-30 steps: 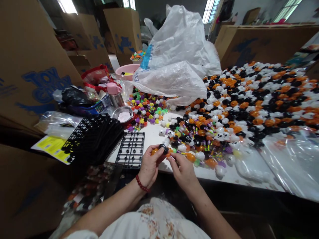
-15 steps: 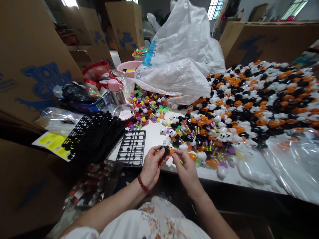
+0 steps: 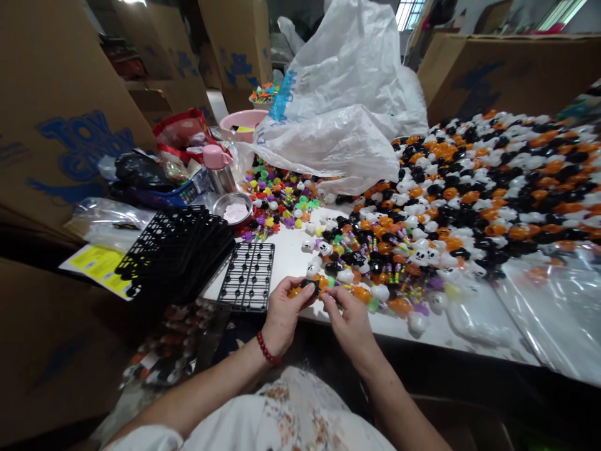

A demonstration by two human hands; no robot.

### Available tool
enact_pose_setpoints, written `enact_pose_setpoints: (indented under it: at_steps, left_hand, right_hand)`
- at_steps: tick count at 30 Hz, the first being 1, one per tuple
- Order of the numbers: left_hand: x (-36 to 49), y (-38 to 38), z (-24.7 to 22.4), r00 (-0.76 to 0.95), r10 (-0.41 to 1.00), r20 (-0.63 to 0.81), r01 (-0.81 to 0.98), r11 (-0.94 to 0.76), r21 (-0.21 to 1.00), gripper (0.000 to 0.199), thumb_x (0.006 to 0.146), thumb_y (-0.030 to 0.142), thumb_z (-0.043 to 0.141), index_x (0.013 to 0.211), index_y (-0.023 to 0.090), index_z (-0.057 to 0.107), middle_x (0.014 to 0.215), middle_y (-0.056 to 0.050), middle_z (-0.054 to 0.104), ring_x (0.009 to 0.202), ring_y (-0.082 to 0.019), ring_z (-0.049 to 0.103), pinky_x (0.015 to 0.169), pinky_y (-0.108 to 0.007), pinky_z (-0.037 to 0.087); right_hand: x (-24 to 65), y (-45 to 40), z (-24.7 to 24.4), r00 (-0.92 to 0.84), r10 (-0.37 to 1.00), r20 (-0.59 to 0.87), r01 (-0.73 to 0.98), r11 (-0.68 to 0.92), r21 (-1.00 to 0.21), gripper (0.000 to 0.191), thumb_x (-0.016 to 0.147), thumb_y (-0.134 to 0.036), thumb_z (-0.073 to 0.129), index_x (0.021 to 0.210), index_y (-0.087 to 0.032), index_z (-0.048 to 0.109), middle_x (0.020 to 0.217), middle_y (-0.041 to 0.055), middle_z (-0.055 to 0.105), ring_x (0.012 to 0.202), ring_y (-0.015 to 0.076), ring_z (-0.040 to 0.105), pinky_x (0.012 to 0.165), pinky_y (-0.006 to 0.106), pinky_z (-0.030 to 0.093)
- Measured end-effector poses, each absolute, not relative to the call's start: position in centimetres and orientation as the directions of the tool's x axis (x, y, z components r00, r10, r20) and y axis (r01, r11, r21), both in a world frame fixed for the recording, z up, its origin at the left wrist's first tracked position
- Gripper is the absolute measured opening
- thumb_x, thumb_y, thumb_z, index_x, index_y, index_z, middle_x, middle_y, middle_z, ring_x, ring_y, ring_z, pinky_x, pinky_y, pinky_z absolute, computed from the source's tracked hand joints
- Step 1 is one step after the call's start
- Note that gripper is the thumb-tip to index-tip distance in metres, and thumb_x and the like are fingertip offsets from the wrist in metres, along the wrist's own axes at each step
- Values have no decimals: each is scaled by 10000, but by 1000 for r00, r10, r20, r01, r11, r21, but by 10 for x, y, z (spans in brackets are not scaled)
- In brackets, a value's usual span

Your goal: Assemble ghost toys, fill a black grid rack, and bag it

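Shifted right hand (image 3: 350, 319) closer to left hand (image 3: 282, 316), at desk's (image 3: 285, 254) front edge; grasping toys (image 3: 315, 285) in left, can't tell right's grip.

Just beyond the fingers (image 3: 305, 294), a bare strip of white tabletop (image 3: 284, 252) gives passage. The black rack (image 3: 246, 277) bounds it left, piled pieces (image 3: 381, 254) crowd the right, and a plastic bag (image 3: 342, 144) stands farther off.

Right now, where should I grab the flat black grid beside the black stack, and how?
I'd pinch the grid midway along its right rim, coming from the right. It lies flat, that long, thin side borders bare white tabletop, and the black stack crowds its left.
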State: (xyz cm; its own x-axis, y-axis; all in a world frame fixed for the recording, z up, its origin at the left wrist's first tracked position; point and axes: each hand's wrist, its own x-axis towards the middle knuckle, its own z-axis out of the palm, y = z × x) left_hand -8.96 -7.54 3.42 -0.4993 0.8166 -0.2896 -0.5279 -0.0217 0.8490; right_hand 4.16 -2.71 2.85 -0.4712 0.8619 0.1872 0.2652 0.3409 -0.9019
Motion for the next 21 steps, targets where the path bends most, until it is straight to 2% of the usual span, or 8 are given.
enact_pose_setpoints:
  at_steps: [4, 7, 9, 13, 18, 21]
  left_hand:
    - [-93, -73, 33, -473, 814, -338, -582, -1, 813, 375, 612, 283, 863, 889, 137, 656, 845, 3, 679, 733, -93, 652, 714, -212, 559]
    - [-97, -69, 36, -390, 825, -409, -679, 42, 733, 352, 624, 292, 857, 835, 127, 630, 845, -12, 684, 728, -101, 659, 707, -222, 567]
    - [-98, -67, 37, -371, 834, -409, -690, 48, 722, 348, 626, 289, 858, 816, 124, 616, 829, -17, 687, 712, -103, 661, 686, -213, 562]
    - [-98, -66, 39, -362, 844, -397, -671, 60, 739, 358, 613, 282, 865, 818, 125, 618, 799, -20, 699, 659, -99, 659, 649, -201, 551]
    - [-104, -70, 36, -332, 882, -333, -586, 83, 806, 353, 662, 296, 835, 933, 133, 678, 898, -46, 723, 757, -132, 684, 724, -248, 572]
    - [-110, -72, 35, -327, 910, -256, -471, 78, 879, 351, 679, 312, 825, 959, 148, 693, 912, -41, 723, 770, -140, 686, 739, -262, 573]
  right_hand:
    - [40, -26, 21, -485, 862, 148, 225, 286, -931, 242, 948, -395, 509, 945, -188, 634, 745, 12, 622, 673, 148, 574, 624, 252, 443]
    - [43, -21, 17, -513, 857, 48, 127, 131, -983, 329, 951, -440, 501, 1170, -203, 568, 711, -15, 607, 626, 137, 555, 594, 246, 451]
    - [45, -18, 16, -534, 845, 25, 77, 78, -994, 401, 938, -450, 526, 1262, -214, 504, 781, -2, 639, 666, 143, 579, 609, 248, 471]
    - [50, -17, 19, -541, 839, 59, 141, 159, -977, 327, 909, -434, 581, 1148, -210, 593, 957, 49, 681, 793, 171, 626, 693, 272, 508]
    - [58, -15, 33, -606, 793, 68, 263, 279, -924, 297, 959, -407, 507, 1123, -213, 661, 900, 23, 700, 757, 166, 622, 704, 273, 497]
    - [60, -14, 40, -655, 750, 87, 274, 344, -898, 278, 975, -388, 482, 1051, -214, 685, 923, 22, 704, 830, 179, 636, 754, 278, 493]
